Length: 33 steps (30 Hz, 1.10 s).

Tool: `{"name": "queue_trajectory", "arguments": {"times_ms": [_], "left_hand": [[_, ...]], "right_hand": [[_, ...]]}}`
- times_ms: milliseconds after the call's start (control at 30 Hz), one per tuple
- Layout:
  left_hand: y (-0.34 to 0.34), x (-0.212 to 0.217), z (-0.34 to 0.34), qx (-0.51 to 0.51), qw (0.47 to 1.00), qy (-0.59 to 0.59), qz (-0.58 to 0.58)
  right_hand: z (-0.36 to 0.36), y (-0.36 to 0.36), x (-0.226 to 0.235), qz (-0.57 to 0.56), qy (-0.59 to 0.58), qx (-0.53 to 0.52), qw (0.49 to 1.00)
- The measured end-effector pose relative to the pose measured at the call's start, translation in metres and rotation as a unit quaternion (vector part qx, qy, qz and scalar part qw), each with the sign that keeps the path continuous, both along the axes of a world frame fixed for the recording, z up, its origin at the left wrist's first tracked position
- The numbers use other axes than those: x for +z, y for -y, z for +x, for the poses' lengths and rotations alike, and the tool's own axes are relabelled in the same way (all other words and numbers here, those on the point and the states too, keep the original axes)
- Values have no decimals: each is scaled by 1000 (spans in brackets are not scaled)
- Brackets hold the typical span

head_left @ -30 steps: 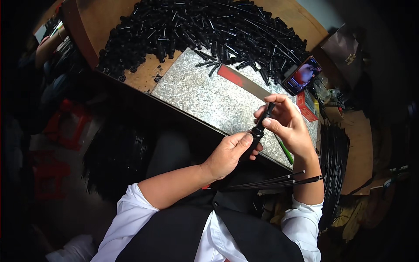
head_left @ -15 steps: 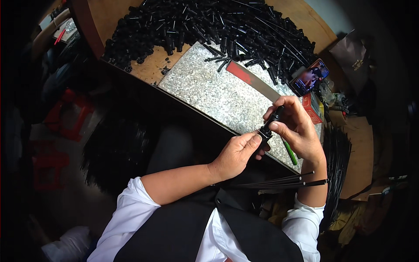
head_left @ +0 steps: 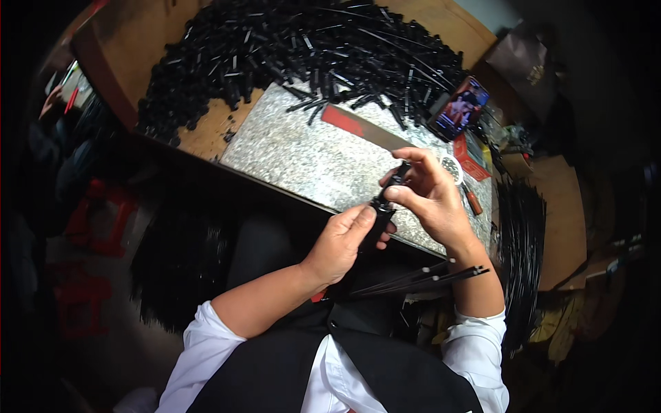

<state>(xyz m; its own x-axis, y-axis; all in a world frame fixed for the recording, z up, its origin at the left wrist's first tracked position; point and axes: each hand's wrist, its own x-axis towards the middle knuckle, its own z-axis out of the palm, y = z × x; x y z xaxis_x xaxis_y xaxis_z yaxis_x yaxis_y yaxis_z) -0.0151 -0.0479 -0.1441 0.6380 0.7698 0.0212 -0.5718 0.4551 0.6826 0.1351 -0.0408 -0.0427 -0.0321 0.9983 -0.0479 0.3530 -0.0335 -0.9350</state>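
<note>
A dark, narrow cylindrical part [head_left: 381, 201] with a stepped shape is held between my two hands, tilted, above the near edge of the speckled stone slab [head_left: 275, 151]. My left hand [head_left: 346, 237] wraps its lower end, thumb pressed on top. My right hand [head_left: 430, 196] pinches the upper end between thumb and fingers; where the pieces meet is partly covered by fingers. Beyond the hands lies a flat metal strip [head_left: 368, 129] with a red end. Several thin black rods [head_left: 413, 279] stick out over my lap, under the right forearm.
A big heap of black tubular parts [head_left: 289, 62] covers the back of the table. On the right are a lit phone [head_left: 461, 109], a red box [head_left: 471, 157], a white cup [head_left: 451, 168], a screwdriver [head_left: 473, 201] and a bundle of black rods [head_left: 520, 255]. Red stools [head_left: 103, 217] stand left.
The whole view has shifted, so table things sit further left. Both hands keep their grip on the dark part. The white cup and screwdriver now show; a green stick is out of sight.
</note>
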Motion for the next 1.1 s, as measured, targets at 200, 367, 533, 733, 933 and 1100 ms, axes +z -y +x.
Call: {"name": "queue_trajectory", "arguments": {"times_ms": [200,367,533,733,933,1100], "left_hand": [[-6,-1,-1,-4,999,8,31],[-3,-1,-1,-5,1000,11,15],[-1,-1,1,-7,999,2,37],[-1,2,-1,-22,999,-6,47],[-7,-4,-7,-25,999,6,34],[-7,8,-14,-40,999,21,-10]], "right_hand": [[5,10,-1,-16,127,93,987],[2,13,1,-111,10,83,990],[7,12,0,-36,43,119,991],[7,9,4,-16,38,155,987],[1,15,-25,-10,15,58,998],[5,29,-60,-9,-47,4,999]]}}
